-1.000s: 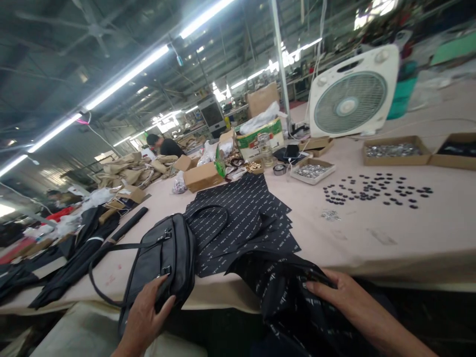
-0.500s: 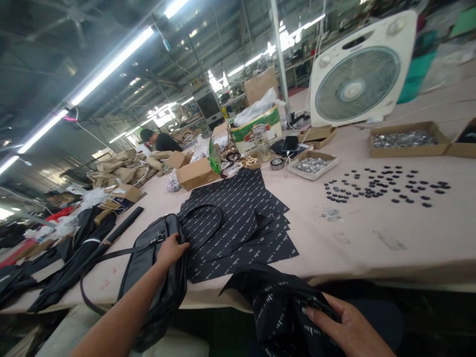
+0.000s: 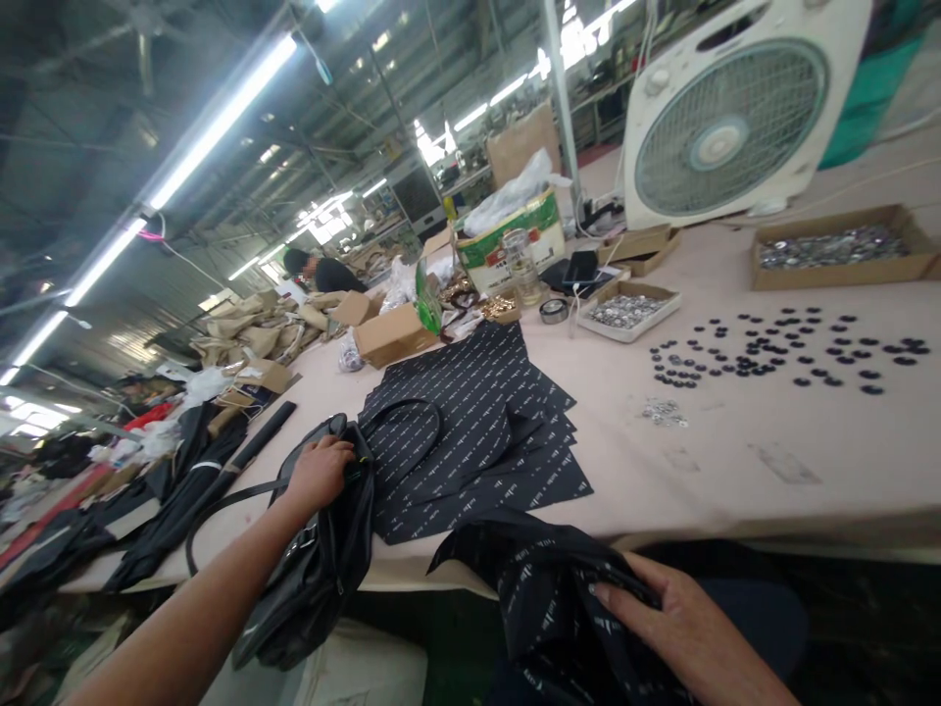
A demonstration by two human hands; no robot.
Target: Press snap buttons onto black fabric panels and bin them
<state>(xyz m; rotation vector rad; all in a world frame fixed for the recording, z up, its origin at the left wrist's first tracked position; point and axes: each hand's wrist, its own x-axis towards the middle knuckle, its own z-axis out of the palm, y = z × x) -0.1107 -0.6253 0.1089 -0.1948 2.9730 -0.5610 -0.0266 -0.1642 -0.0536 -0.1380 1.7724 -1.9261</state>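
Note:
My left hand (image 3: 321, 471) is closed on the top edge of a black handbag (image 3: 323, 569), which hangs partly over the table's front edge. The bag's mouth shows a little open beside my fingers, and its handle loops over a stack of black printed lining sheets (image 3: 456, 422). Low on the right, my right hand (image 3: 662, 608) pinches a crumpled black printed lining piece (image 3: 544, 579), thumb on top. That piece hangs in front of the table edge, and its lower part runs out of view.
A white box fan (image 3: 724, 137) stands at the back right. Black round discs (image 3: 765, 353) lie scattered on the table, with a tray of metal fittings (image 3: 628, 309) nearby. Dark rolled material (image 3: 198, 490) lies at left. A person (image 3: 323, 273) is far back.
My left hand has moved from the bag's side onto its top edge; the bag has tilted and its opening shows more. My right hand keeps the lining piece, nearly unmoved.

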